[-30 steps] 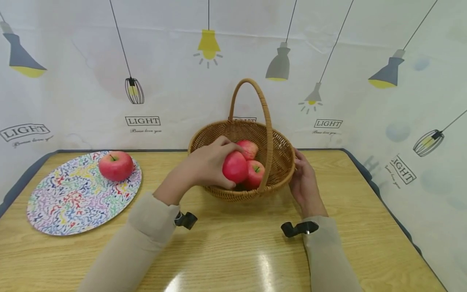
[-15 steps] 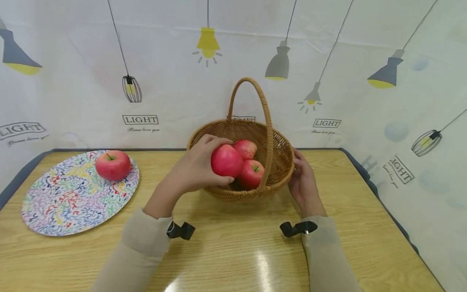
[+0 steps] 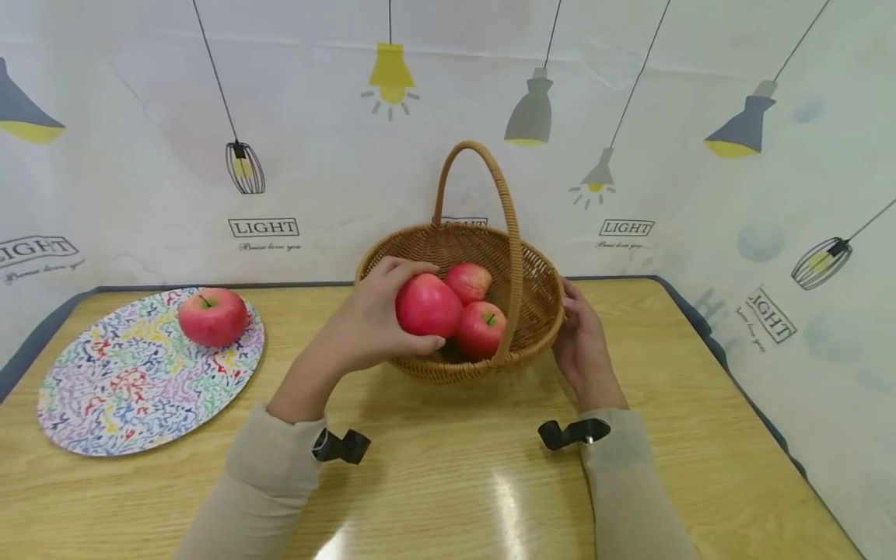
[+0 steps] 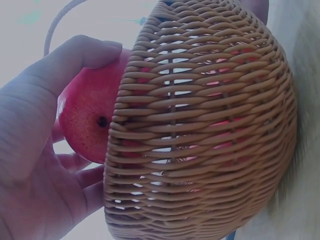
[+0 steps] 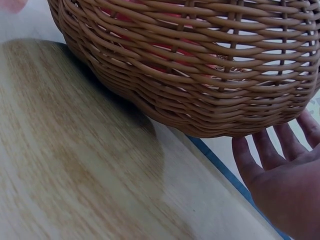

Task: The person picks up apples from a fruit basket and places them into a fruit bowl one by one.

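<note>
In the head view my left hand (image 3: 369, 319) grips a red apple (image 3: 430, 306) at the left rim of a brown wicker basket (image 3: 448, 374). The thumb lies along the apple's near side and the fingers reach over its far side. In the left wrist view this apple (image 4: 87, 120) stands partly above the rim, its lower part behind the weave. Two more apples sit inside: one with a stem (image 3: 481, 330) in front, one (image 3: 467, 281) behind. My right hand (image 3: 579, 342) touches the basket's right side; in the right wrist view its extended fingers (image 5: 270, 150) rest against the weave.
A round, colourfully patterned plate (image 3: 140, 389) lies on the left of the wooden table (image 3: 434, 482), bearing another red apple (image 3: 213, 317). The basket's tall handle (image 3: 505, 202) arches over its middle. A lamp-printed backdrop (image 3: 336, 155) rises behind the table's back edge.
My left hand has drawn the apple leftward, away from the other two in the basket and toward its left rim. The right hand stays at the basket's side.
</note>
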`<state>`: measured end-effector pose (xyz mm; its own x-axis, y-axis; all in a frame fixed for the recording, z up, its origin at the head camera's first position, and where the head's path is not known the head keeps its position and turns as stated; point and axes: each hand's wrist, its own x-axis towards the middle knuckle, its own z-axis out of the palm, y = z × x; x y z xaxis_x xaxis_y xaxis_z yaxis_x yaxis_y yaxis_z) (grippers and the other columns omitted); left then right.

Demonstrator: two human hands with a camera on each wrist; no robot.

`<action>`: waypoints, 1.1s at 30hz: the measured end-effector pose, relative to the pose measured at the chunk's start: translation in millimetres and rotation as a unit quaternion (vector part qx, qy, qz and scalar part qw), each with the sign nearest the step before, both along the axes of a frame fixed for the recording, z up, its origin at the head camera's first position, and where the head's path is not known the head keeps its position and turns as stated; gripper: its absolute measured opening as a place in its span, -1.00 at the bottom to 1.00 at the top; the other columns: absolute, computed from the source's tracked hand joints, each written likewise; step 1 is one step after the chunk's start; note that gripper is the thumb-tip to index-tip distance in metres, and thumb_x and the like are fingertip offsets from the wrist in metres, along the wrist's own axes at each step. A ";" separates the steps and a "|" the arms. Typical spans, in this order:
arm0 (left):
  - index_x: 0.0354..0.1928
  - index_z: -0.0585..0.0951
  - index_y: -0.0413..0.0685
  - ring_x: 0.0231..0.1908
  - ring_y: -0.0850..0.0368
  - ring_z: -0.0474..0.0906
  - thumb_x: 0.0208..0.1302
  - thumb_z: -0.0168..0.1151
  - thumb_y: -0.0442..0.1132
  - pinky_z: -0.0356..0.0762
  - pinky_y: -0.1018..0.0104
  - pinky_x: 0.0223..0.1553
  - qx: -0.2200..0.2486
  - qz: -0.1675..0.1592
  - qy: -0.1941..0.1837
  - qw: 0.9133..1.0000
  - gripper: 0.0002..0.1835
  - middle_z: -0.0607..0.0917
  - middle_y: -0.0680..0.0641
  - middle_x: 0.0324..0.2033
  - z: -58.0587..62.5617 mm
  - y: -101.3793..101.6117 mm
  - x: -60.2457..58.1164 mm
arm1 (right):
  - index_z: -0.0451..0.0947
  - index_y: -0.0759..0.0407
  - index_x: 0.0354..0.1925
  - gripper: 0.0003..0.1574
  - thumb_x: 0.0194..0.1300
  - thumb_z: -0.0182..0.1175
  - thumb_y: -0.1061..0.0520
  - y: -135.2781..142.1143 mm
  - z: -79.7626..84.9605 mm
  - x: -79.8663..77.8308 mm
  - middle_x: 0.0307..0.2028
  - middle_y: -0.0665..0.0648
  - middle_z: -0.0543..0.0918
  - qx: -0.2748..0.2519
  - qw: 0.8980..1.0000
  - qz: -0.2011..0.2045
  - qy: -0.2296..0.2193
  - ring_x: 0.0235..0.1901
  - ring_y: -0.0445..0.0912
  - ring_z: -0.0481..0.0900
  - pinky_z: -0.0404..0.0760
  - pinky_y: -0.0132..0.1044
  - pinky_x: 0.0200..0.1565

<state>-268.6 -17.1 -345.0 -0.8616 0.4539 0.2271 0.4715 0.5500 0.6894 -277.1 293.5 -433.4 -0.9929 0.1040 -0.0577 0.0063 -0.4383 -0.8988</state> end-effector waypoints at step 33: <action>0.29 0.48 0.14 0.06 0.02 0.57 -0.07 0.58 0.07 0.71 0.03 -0.01 -0.027 0.012 -0.005 1.000 -0.18 0.45 0.01 0.16 -5.9 23.4 10.1 | 0.24 0.01 0.45 -0.37 0.45 -0.22 0.15 -1.4 0.5 0.2 0.48 0.06 0.24 0.008 1.000 0.001 0.005 0.51 0.02 0.15 0.06 -0.05 0.57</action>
<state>-258.6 6.3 -350.9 -0.8745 0.4443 0.1944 0.4512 0.5984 0.6621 -276.9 292.1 -432.8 -0.9937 0.1023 -0.0467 -0.0011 -0.4238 -0.9058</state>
